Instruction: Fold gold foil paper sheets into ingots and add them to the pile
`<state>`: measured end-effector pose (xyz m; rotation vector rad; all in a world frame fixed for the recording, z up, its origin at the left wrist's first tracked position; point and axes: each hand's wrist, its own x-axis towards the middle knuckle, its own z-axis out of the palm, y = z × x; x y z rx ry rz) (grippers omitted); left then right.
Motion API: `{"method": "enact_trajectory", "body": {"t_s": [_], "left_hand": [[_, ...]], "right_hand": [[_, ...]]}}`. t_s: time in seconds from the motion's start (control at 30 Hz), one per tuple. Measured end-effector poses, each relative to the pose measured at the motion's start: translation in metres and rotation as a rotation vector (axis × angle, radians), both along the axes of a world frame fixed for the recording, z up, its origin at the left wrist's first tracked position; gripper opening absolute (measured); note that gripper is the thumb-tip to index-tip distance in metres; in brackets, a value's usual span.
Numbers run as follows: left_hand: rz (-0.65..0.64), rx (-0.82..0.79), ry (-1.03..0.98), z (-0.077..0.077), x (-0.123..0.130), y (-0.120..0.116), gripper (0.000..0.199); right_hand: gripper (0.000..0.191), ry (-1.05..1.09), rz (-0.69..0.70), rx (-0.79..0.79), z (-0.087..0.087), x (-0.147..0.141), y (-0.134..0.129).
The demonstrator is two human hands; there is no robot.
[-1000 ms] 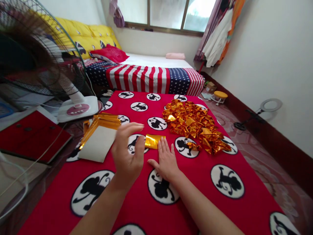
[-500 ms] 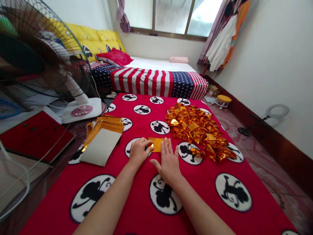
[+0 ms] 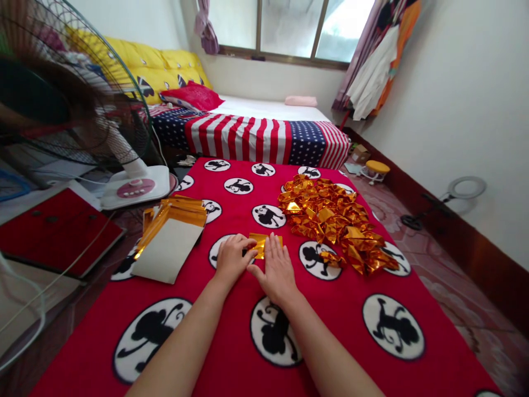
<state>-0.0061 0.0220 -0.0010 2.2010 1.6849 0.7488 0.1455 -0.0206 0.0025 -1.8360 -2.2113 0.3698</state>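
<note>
A small sheet of shiny gold foil paper [image 3: 258, 245] lies flat on the red cloth between my hands. My left hand [image 3: 233, 255] pinches its left edge with thumb and fingertips. Stretched out flat, my right hand [image 3: 278, 266] presses on the sheet's right part and covers some of it. To the left rests a stack of gold foil sheets [image 3: 182, 207], with a pale sheet [image 3: 167, 252] on top at the near side. On the right is a heap of folded gold foil pieces [image 3: 326, 212], and a single folded piece [image 3: 332, 258] sits at its near left edge.
The red cloth [image 3: 330, 331] with monkey prints covers the table. A fan [image 3: 138, 184] with blurred blades stands at the left, near a red board [image 3: 58, 231]. Behind is a bed [image 3: 248, 135]. A yellow stool [image 3: 377, 167] and a ring-light stand [image 3: 467, 188] are on the right.
My right hand has slid slightly left along the gold foil paper, closer to my left hand, and its fingers are closer together. The left hand keeps its pinch. The view has shifted slightly.
</note>
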Motion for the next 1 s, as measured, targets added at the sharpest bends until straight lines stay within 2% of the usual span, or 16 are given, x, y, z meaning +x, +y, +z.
{"method": "enact_trajectory", "body": {"t_s": [0.13, 0.23, 0.3, 0.37, 0.4, 0.47, 0.63, 0.73, 0.87, 1.0], "left_hand": [[0.020, -0.007, 0.023, 0.009, 0.007, -0.002, 0.016], [0.031, 0.101, 0.016, 0.019, 0.028, -0.007, 0.022], [-0.118, 0.085, -0.097, 0.022, 0.047, -0.010, 0.034], [-0.329, -0.017, -0.147, 0.019, 0.061, -0.013, 0.046], [-0.390, -0.062, -0.125, 0.017, 0.065, -0.013, 0.051], [-0.430, -0.120, -0.036, 0.010, 0.066, -0.014, 0.063], [-0.377, -0.121, 0.174, 0.001, 0.039, -0.013, 0.076], [-0.329, -0.118, 0.252, 0.002, 0.018, -0.014, 0.075], [-0.298, -0.071, 0.269, 0.000, 0.003, -0.016, 0.064], [-0.203, -0.027, 0.201, 0.000, 0.008, -0.020, 0.058]], "right_hand": [[0.080, -0.111, 0.003, 0.004, -0.001, 0.023, -0.001], [0.078, -0.149, 0.002, 0.039, -0.005, 0.025, -0.002], [0.071, -0.165, 0.014, 0.059, -0.008, 0.024, -0.003], [0.066, -0.183, 0.054, 0.068, -0.011, 0.024, -0.003], [0.065, -0.190, 0.071, 0.068, -0.012, 0.025, -0.003], [0.067, -0.200, 0.073, 0.067, -0.012, 0.026, -0.003], [0.070, -0.195, 0.021, 0.083, -0.012, 0.027, -0.002], [0.072, -0.182, 0.025, 0.079, -0.011, 0.026, -0.001], [0.072, -0.130, 0.022, 0.072, -0.007, 0.028, -0.002], [0.071, 0.014, 0.006, 0.109, -0.006, 0.032, -0.002]]}}
